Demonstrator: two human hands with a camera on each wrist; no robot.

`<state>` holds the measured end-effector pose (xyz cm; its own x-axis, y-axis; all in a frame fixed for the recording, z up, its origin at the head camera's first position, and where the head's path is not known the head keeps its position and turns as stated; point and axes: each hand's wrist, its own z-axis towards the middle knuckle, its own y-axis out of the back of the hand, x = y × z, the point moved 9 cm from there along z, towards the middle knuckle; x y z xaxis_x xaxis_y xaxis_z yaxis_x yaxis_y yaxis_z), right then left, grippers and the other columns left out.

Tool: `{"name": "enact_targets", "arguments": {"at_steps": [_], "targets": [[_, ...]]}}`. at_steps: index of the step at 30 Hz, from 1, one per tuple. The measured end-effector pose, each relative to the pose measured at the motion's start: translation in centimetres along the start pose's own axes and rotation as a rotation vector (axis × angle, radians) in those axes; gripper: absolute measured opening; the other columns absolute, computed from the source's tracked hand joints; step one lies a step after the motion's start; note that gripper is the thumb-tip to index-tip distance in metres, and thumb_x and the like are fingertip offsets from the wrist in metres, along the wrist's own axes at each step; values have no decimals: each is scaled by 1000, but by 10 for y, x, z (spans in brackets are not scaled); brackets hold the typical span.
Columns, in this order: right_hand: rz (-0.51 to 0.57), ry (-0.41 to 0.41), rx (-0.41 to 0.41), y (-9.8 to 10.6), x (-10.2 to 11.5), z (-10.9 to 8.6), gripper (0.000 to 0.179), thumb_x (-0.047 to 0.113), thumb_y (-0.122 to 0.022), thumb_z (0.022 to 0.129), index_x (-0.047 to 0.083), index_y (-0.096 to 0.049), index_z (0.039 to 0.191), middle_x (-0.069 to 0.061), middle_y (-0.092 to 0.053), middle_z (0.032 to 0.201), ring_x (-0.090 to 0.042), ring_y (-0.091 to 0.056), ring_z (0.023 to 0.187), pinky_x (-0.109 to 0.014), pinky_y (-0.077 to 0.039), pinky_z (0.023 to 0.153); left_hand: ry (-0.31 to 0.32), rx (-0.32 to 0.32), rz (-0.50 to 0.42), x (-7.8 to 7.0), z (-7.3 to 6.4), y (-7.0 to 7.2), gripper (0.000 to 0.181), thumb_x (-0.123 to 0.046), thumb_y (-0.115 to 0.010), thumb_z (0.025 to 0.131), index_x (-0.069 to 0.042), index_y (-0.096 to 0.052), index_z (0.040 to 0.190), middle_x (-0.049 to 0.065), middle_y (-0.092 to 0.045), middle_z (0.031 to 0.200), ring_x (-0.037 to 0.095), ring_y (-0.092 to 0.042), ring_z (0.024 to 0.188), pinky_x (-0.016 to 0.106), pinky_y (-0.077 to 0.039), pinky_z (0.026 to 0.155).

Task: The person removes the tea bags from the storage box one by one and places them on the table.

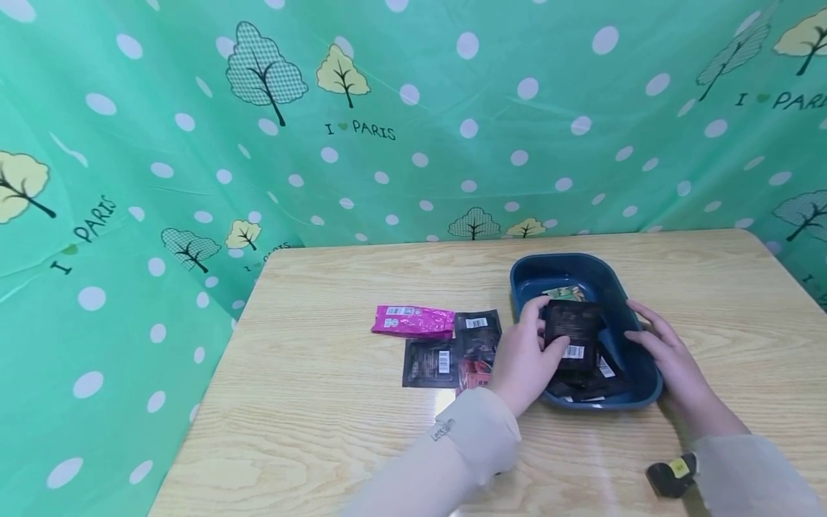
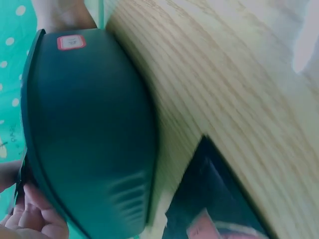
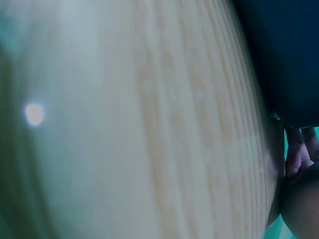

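Note:
My left hand [image 1: 526,359] pinches a flat black packet [image 1: 571,327] with a white barcode label between thumb and fingers, above the dark blue plastic basin [image 1: 584,262]. In the left wrist view, the left hand's fingers [image 2: 40,214] hold the packet's edge beside the basin's rim. More black packets [image 1: 607,380] and a green patterned packet [image 1: 567,293] lie inside the basin. On the basin's right side, my right hand [image 1: 668,359] grips the rim, thumb over the edge. Part of that hand [image 3: 299,154] shows against the basin's outer wall in the right wrist view.
Left of the basin lie a pink packet [image 1: 413,322], two black packets [image 1: 429,362] and a reddish packet [image 1: 474,375], partly hidden by the left hand. A small black object with a yellow mark [image 1: 672,477] is by the right sleeve. A green curtain [image 1: 413,165] hangs behind the wooden table [image 1: 310,416].

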<state>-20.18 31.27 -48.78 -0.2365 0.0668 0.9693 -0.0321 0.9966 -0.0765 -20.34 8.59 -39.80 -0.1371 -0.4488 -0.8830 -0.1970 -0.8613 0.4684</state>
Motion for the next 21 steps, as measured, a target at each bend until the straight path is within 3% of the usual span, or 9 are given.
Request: {"name": "enact_targets", "arguments": {"at_steps": [5, 8, 14, 21], "targets": [[13, 0, 7, -1, 0, -1, 56, 24, -48, 105, 37, -28, 155, 17, -41, 123, 7, -58, 100, -19, -55, 78, 11, 19, -51, 5, -2, 14, 63, -23, -68, 95, -39, -35, 147, 4, -67, 118, 1, -55, 73, 19, -48, 67], [44, 10, 13, -2, 1, -1, 56, 22, -49, 104, 36, -29, 154, 15, -42, 124, 5, -59, 101, -20, -55, 79, 31, 29, -93, 10, -4, 22, 63, -22, -68, 95, -41, -36, 145, 2, -67, 113, 2, -53, 71, 19, -47, 62], [56, 14, 13, -3, 1, -1, 56, 22, -50, 104, 36, -29, 154, 15, -42, 123, 5, -60, 100, -20, -55, 79, 64, 29, -141, 16, -7, 39, 57, -22, -71, 92, -36, -45, 141, -7, -55, 77, 5, -49, 71, 20, -42, 63], [36, 6, 9, -1, 0, -2, 57, 24, -50, 104, 37, -28, 155, 15, -41, 124, 6, -58, 100, -19, -55, 79, 123, 11, -176, 27, -12, 61, 55, -22, -73, 91, -35, -49, 138, -8, -61, 77, 7, -50, 72, 21, -44, 66]]}}
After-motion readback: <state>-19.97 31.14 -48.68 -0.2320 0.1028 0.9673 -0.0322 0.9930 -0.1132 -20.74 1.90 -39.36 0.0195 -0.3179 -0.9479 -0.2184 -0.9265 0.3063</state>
